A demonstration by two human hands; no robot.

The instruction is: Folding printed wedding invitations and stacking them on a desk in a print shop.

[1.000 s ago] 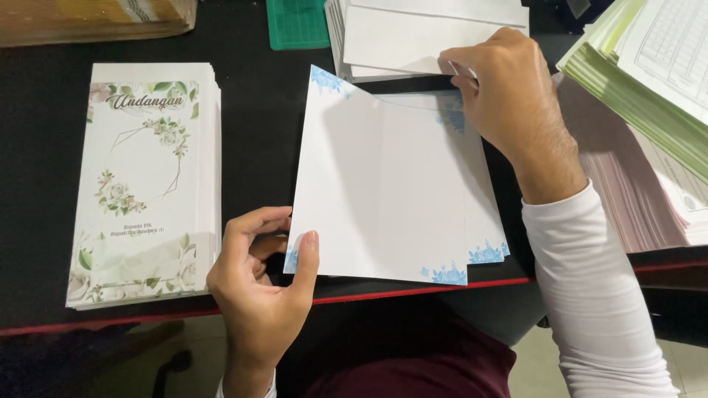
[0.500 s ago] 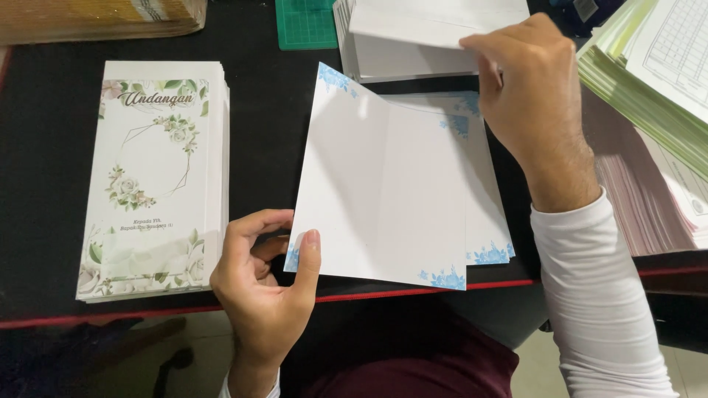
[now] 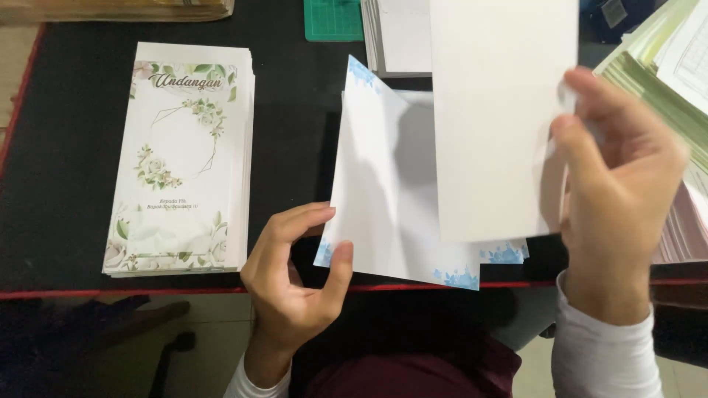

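My left hand (image 3: 295,269) pinches the lower left corner of a folded white card (image 3: 383,199) with blue flower corners, which stands partly open on the black table. My right hand (image 3: 619,184) holds a plain white sheet (image 3: 501,110) by its right edge, lifted above the folded card and covering its right half. The sheet hangs upright in front of a white pile at the back.
A pile of floral printed cards (image 3: 181,162) lies at the left. A stack of white sheets (image 3: 394,37) and a green cutting mat (image 3: 332,18) sit at the back. Green and pink paper stacks (image 3: 678,88) lie at the right. The table's red edge (image 3: 110,292) runs along the front.
My right hand has left the far white pile and come toward me with a white sheet, raising it over the folded card. My left hand has kept its hold.
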